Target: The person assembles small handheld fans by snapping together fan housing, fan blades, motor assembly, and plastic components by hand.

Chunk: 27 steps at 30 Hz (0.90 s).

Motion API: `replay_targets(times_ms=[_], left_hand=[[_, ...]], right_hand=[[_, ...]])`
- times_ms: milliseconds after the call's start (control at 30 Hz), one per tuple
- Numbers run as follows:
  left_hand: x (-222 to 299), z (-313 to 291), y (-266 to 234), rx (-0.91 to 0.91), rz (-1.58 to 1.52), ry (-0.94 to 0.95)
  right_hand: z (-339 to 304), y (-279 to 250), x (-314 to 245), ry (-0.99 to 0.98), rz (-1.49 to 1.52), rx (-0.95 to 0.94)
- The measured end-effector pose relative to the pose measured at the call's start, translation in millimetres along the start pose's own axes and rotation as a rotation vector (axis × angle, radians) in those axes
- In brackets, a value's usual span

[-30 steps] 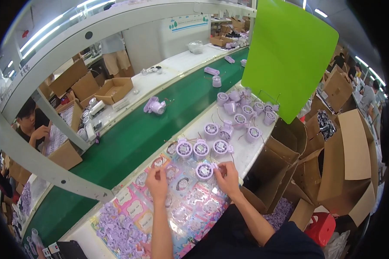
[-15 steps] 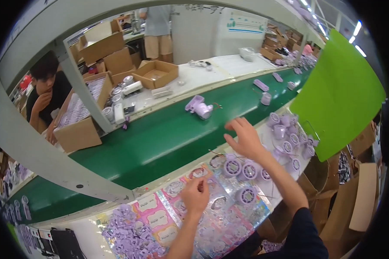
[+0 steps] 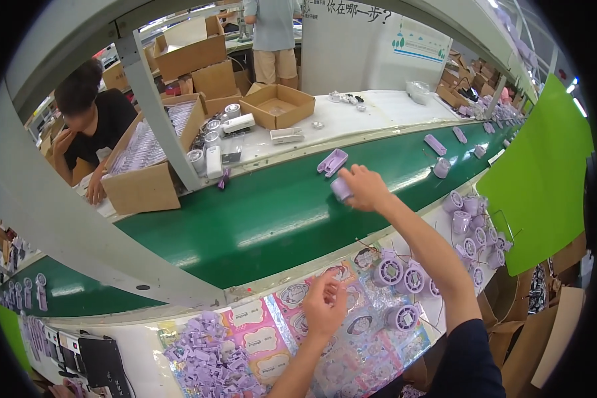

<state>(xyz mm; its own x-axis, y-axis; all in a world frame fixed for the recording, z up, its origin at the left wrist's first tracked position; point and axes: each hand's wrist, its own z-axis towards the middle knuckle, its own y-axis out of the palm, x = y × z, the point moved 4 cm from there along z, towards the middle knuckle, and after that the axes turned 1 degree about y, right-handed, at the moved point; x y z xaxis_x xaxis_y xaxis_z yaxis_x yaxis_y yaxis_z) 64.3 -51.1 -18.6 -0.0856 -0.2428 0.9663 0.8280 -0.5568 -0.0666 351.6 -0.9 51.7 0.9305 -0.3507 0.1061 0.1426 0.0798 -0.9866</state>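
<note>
Over the green conveyor belt (image 3: pixel 272 222), my right hand (image 3: pixel 366 188) is closed round a light purple fan housing (image 3: pixel 341 190), partly hidden by the fingers. Just beyond it on the belt lies a purple handle shell (image 3: pixel 331 162). My left hand (image 3: pixel 324 306) hovers above a colourful printed sheet (image 3: pixel 262 341), its fingers loosely curled and slightly apart, with nothing visible in them. To its right, round purple fan housings with slotted faces (image 3: pixel 389 271) stand in a row, and a single one (image 3: pixel 403 318) sits nearer me. Small purple plastic parts (image 3: pixel 212 361) lie heaped at the sheet's left side.
More purple housings with wires (image 3: pixel 469 222) cluster at the right, before a green panel (image 3: pixel 537 179). A grey frame post (image 3: pixel 146 265) crosses at left. Beyond the belt stand cardboard boxes (image 3: pixel 278 106); a seated person (image 3: pixel 89 126) is at far left, another person (image 3: pixel 274 40) stands behind.
My right hand has reached forward over the belt and taken hold of the fan housing, which is now apart from the handle shell. My left hand stays over the sheet, its fingers slightly looser.
</note>
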Motion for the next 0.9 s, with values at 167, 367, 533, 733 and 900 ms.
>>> replay_targets(times_ms=[167,367,533,733,900], left_hand=[[-4.4,6.7,-5.5,0.066,-0.527,-0.101],[-11.3,14.1,12.0,-0.026,-0.749,-0.324],[-14.9,8.4,-9.0,-0.07,-0.792,-0.259],[2.0,6.9,5.1,-0.063,-0.485,-0.109],[6.6,20.3,-25.1,0.053,-0.036,0.078]], right_hand=[[-75.2,-73.7,-98.7,-0.292,0.181,0.199],[-149.3,-122.1,-147.1,-0.356,0.325,-0.144],[-150.0,-137.2,-219.1,-0.391,0.592,0.155],[-139.1,-55.0,-323.2,-0.536,0.797,0.131],[-128.2,-17.3,-344.6,-0.585,0.787,0.088]])
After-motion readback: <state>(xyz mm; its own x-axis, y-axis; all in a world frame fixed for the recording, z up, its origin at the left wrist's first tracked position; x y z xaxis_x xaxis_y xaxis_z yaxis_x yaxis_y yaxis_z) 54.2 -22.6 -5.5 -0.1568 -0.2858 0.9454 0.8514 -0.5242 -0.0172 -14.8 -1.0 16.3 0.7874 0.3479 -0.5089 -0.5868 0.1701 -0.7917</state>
